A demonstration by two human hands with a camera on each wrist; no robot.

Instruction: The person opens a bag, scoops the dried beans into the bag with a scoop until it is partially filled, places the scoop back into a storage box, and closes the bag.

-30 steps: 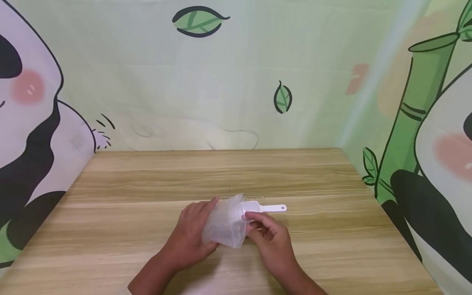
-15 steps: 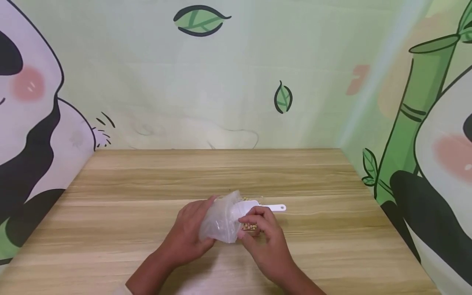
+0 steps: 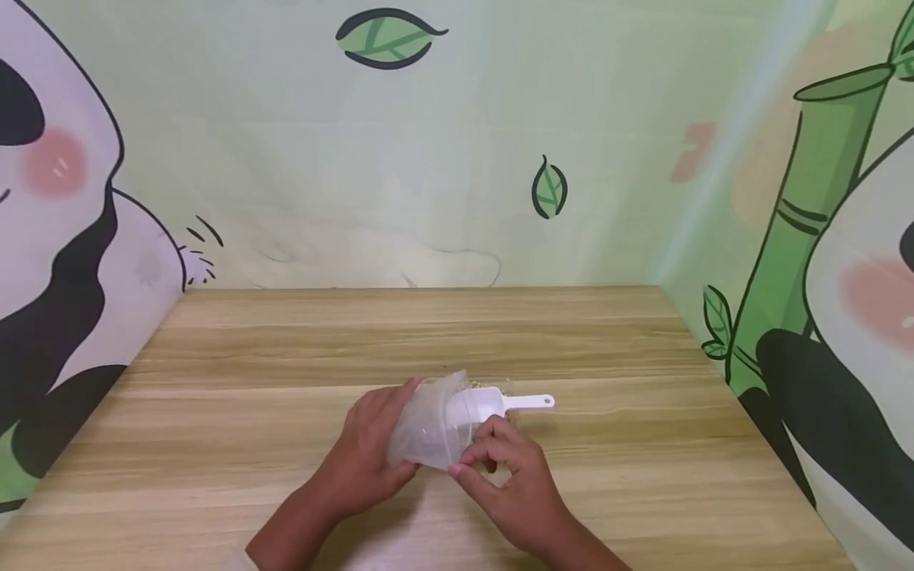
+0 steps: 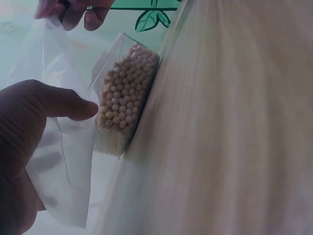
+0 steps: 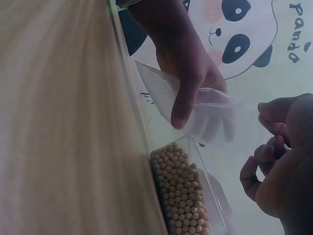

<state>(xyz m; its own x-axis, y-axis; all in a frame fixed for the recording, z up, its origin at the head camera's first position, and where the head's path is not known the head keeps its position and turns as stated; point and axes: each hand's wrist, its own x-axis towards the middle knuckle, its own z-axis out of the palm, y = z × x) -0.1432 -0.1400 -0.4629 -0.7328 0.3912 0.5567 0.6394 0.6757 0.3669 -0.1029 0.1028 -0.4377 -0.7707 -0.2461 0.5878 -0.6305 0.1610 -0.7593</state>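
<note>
1. Since the earlier frames, the right hand [image 3: 524, 482] has moved down along the near edge of the translucent bag [image 3: 423, 428] to its lower corner. Left hand [image 3: 374, 448] and white scoop [image 3: 488, 404] show almost no shift.
2. Left hand: thumb lies across the near face of the bag, with the fingers spread behind it and visible through the film. The bag is gripped between them.
3. Right hand: thumb and index finger are closed together, pinching the bag's edge. The remaining fingers are bent and hold nothing that can be seen.
4. Bag: held between both hands, tilted, with its pinched edge toward the scoop. In the head view it overlaps the scoop's blade; contact between the two cannot be determined.
5. Scoop: located behind the right hand, handle pointing right.
6. Clear container [image 4: 108, 141]: stands on the wood-grain table [image 3: 286, 333] beside the bag, filled with pale round beads [image 5: 181, 193]. In the head view it is mostly hidden behind the scoop and hands.
7. Backdrop [image 3: 428, 174]: pale green, printed with pandas, bamboo and leaves, rising behind the table.
</note>
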